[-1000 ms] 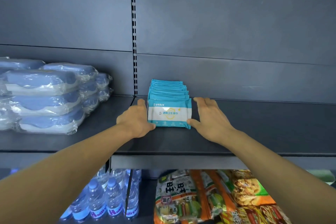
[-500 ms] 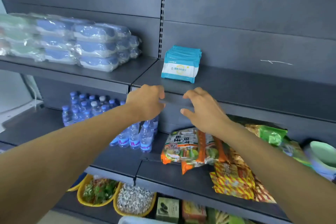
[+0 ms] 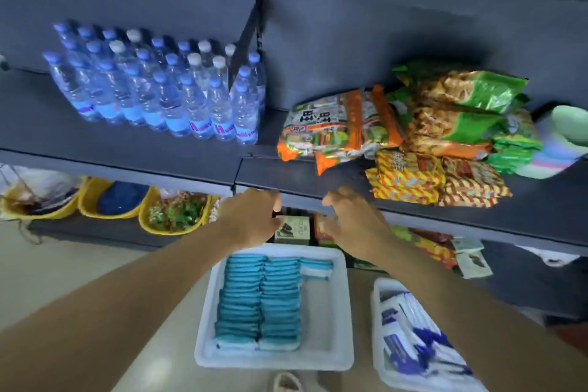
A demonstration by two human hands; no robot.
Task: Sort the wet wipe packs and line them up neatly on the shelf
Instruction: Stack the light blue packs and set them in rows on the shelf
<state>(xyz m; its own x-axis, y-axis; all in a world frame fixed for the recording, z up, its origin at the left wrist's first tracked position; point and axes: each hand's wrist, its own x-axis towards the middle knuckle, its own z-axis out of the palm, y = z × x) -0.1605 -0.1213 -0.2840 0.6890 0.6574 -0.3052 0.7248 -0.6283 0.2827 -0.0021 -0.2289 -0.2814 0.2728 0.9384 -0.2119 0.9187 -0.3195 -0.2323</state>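
Teal wipe packs (image 3: 259, 299) stand on edge, rows running away.

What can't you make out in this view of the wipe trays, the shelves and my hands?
Head view:
- Print on the teal wipe packs: motion blur and small size.
- White tray on the right: cut off by the bottom edge and covered by the forearm.
- Left hand and right hand: fingertips blurred.
- Boxes under the shelf edge: partly hidden by both hands.

Water bottles (image 3: 159, 92) stand in rows at ten o'clock; snack bags (image 3: 413, 134) are heaped at two o'clock; yellow baskets (image 3: 173, 215) sit at nine o'clock below.
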